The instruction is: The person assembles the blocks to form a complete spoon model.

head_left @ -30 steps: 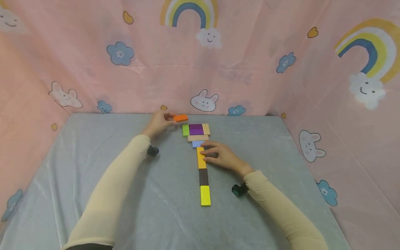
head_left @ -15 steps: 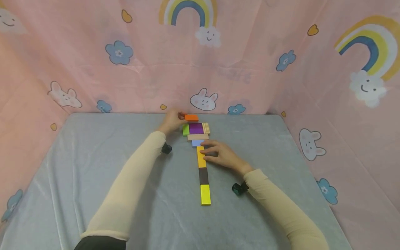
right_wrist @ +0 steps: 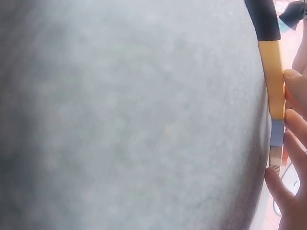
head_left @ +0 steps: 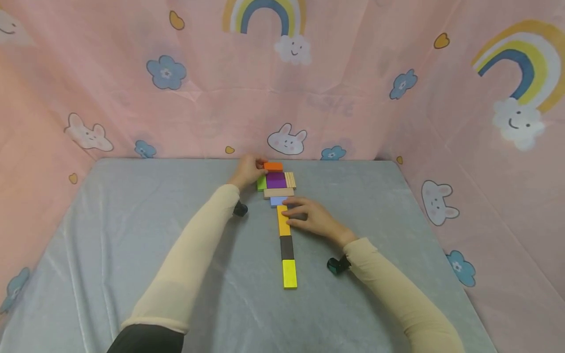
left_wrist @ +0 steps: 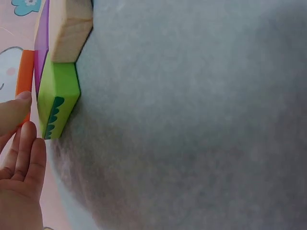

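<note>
At the far end of a row of flat blocks, my left hand (head_left: 248, 172) pinches an orange block (head_left: 273, 167) between thumb and fingers. It sits just behind a purple piece (head_left: 276, 180), which lies between a green block (head_left: 261, 184) and a striped wooden one (head_left: 289, 180). Whether the orange block touches the purple is unclear. My right hand (head_left: 315, 218) rests its loosely bent fingertips on the amber block (head_left: 283, 228) and the edge of the blue block (head_left: 277, 201). In the left wrist view, the green block (left_wrist: 62, 81) stands beside the left fingers.
Before the purple piece lies a tan plank (head_left: 279, 193). A dark block (head_left: 287, 247) and a bright yellow block (head_left: 289, 273) continue the line toward me. Grey cloth (head_left: 132, 235) covers the table, and a pink patterned curtain (head_left: 344, 108) rises right behind its far edge.
My left hand has moved right with the orange block, from left of the row to behind the purple piece. The right hand has stayed in place.
</note>
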Demonstrator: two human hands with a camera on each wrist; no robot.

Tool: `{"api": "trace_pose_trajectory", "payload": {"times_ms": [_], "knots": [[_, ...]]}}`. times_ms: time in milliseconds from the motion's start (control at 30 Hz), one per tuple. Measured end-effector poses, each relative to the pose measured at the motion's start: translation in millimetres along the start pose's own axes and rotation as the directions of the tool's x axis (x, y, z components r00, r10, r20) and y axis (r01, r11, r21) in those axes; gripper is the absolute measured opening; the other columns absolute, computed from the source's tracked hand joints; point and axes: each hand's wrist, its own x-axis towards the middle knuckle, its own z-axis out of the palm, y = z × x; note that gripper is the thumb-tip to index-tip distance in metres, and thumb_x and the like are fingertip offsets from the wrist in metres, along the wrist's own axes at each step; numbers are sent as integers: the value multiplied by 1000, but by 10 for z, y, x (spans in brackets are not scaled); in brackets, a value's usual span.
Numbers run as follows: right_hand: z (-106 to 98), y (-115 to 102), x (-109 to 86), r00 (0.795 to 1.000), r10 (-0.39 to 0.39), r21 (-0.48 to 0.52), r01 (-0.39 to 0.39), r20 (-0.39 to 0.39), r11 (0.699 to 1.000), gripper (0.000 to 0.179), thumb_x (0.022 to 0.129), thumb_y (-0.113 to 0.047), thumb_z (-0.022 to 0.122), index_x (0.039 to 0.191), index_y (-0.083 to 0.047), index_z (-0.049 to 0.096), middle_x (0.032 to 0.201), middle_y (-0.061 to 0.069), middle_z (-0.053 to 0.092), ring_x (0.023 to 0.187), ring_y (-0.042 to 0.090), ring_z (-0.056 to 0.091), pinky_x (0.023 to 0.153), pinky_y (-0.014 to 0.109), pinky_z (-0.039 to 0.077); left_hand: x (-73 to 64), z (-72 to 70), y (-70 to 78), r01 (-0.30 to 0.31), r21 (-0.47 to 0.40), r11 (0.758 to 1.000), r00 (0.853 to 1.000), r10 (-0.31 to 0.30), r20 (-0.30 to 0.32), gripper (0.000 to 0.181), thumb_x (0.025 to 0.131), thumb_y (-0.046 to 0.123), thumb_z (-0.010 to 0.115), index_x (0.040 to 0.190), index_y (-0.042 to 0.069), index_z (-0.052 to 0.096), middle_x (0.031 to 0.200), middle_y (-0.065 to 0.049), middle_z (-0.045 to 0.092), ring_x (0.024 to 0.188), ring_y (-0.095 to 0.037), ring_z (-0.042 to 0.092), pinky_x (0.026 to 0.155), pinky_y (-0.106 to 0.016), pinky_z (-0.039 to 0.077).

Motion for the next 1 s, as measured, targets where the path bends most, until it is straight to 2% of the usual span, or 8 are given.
{"api": "trace_pose_trajectory", "payload": {"times_ms": [300, 733, 1000], "knots": [[-17, -16, 5, 1000, 4, 4, -4, 6, 1000, 31, 89, -30, 74, 119, -20, 73, 142, 1, 59, 136, 25, 51, 115, 48, 40, 46, 50, -5, 41, 10, 999, 999, -42, 16, 35, 94, 14, 68, 127, 7, 66, 121, -13, 67, 106, -25, 61, 98, -36, 54], [-8, -1, -1, 1000, 11, 14, -11, 11, 1000, 31, 90, -30, 73, 119, -21, 73, 141, 1, 59, 137, 24, 50, 116, 47, 40, 77, 62, -1, 48, 6, 999, 998, -49, 27, 32, 92, 9, 68, 124, 3, 66, 119, -15, 68, 105, -26, 62, 95, -37, 54], [-7, -2, 2, 999, 33, 1, -33, 21, 999, 32, 91, -32, 71, 121, -22, 72, 143, -1, 58, 138, 23, 49, 117, 47, 39, 92, 59, 2, 52, 29, 998, 997, -54, 63, 32, 95, 12, 65, 126, 3, 65, 121, -15, 67, 108, -27, 61, 98, -38, 53]]}}
